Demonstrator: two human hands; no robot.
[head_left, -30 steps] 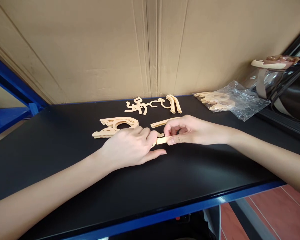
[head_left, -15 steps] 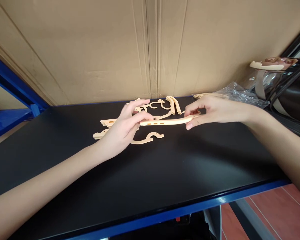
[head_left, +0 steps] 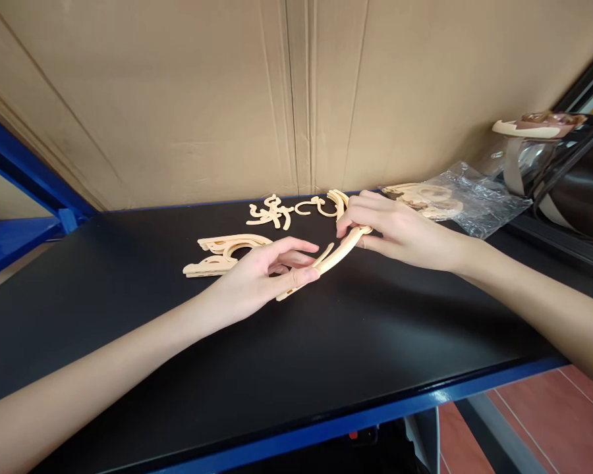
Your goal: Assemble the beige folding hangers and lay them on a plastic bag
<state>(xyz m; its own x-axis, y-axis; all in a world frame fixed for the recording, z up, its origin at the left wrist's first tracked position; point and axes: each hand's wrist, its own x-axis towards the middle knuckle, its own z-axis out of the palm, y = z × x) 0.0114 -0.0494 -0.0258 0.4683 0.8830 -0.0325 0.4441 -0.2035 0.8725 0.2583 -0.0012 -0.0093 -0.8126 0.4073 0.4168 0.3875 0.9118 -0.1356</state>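
Both my hands hold one long curved beige wooden piece (head_left: 335, 253) above the black table (head_left: 326, 355). My right hand (head_left: 395, 227) pinches its far upper end. My left hand (head_left: 261, 273) grips its near lower end between thumb and fingers. Just under the held piece, a second thin curved piece (head_left: 327, 252) peeks out; I cannot tell whether it lies on the table. A stack of flat arched wooden pieces (head_left: 225, 253) rests on the table just left of my left hand.
Small curly wooden pieces (head_left: 271, 212) and curved strips (head_left: 326, 203) lie near the cardboard back wall (head_left: 296, 92). A clear plastic bag with more wooden parts (head_left: 449, 201) sits at the right. Blue frame edges border the table front and left.
The long piece was held level and higher half a second ago; now it slants, left end lowered toward me, right end by the back pieces. Both hands moved with it.
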